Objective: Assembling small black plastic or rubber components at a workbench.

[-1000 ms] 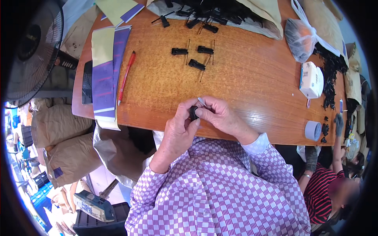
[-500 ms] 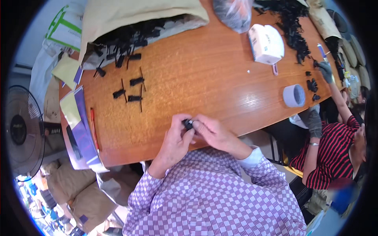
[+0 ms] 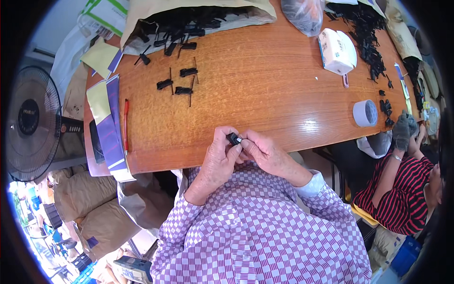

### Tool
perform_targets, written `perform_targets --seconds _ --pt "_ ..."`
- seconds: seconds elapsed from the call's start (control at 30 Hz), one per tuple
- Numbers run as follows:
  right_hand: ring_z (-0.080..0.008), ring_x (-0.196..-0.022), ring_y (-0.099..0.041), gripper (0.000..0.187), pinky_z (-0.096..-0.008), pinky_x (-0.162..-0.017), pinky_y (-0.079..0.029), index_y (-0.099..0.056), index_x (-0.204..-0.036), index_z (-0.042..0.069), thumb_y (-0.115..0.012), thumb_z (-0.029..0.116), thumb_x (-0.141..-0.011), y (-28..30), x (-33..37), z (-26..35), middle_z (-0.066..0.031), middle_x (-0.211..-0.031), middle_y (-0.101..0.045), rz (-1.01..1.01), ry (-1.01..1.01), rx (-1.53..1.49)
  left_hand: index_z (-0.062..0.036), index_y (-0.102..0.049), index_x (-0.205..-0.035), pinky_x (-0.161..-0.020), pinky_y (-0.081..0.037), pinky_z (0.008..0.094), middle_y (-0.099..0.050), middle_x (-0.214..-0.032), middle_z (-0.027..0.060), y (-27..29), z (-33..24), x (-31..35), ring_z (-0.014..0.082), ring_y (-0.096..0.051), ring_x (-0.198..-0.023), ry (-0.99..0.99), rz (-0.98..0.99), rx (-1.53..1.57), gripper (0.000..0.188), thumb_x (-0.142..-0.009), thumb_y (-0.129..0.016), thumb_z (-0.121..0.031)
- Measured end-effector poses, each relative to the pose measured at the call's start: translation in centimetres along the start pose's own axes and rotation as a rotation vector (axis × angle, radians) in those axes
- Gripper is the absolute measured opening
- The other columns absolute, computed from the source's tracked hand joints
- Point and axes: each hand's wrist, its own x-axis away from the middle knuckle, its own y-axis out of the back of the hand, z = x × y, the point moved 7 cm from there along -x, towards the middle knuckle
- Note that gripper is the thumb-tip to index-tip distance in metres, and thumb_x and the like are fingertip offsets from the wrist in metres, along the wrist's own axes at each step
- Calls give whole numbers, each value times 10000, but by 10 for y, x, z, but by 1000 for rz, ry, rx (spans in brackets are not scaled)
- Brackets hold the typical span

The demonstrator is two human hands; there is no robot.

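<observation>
Just over the near table edge, my two hands meet around a small black plastic part [image 3: 233,138]. My left hand [image 3: 218,158] is closed, pinching its dark body between thumb and fingers. At its other end, a pale or shiny bit shows by the thumb of my right hand [image 3: 266,152], which is closed on that end. Whether the pale bit is a separate piece, I cannot tell. Beyond my hands, several loose black plastic parts [image 3: 188,72] with thin stems lie on the wooden table [image 3: 246,90].
At the back, a paper sack [image 3: 208,6] spills more black parts. A red pen [image 3: 126,125] and purple-and-yellow papers [image 3: 111,128] lie left, near a fan [image 3: 29,116]. Rightward are a tissue pack [image 3: 336,52], a tape roll [image 3: 365,113], a black pile [image 3: 371,47] and a co-worker's gloved hand [image 3: 402,135].
The whole view has shifted, so the table sits higher and further right in it. My hands stay together on the black part. The co-worker's outstretched gloved hand has drawn back toward their other hand.
</observation>
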Motion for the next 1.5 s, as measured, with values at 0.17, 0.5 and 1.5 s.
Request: perform_targets --seconds 0.17,0.5,1.5 --pt "-87 -663 -520 159 -246 -580 -436 -532 -976 2 -440 131 -988 -18 -5 2 -30 -711 -542 41 -7 44 -40 -338 -1138 -635 -518 212 -503 -913 58 12 -8 16 102 -585 -768 -40 -84 -58 263 -921 -445 63" --pt "-116 -714 -541 150 -263 -644 -455 -539 -984 30 -481 168 -978 -77 -49 28 -54 -749 -546 113 26 68 -36 -425 -1107 -617 -494 417 -604 -839 204 78 -25 56 405 -625 -760 -152 -565 -505 284 -863 -568 -4" --pt "-60 -652 -505 100 -223 -597 -420 -559 -970 24 -522 115 -953 -32 -121 10 25 -728 -523 286 29 43 -73 -314 -1366 -644 -509 250 -566 -1151 149 109 -8 -25 166 -638 -805 -80 -307 265 685 -811 -714 -113"
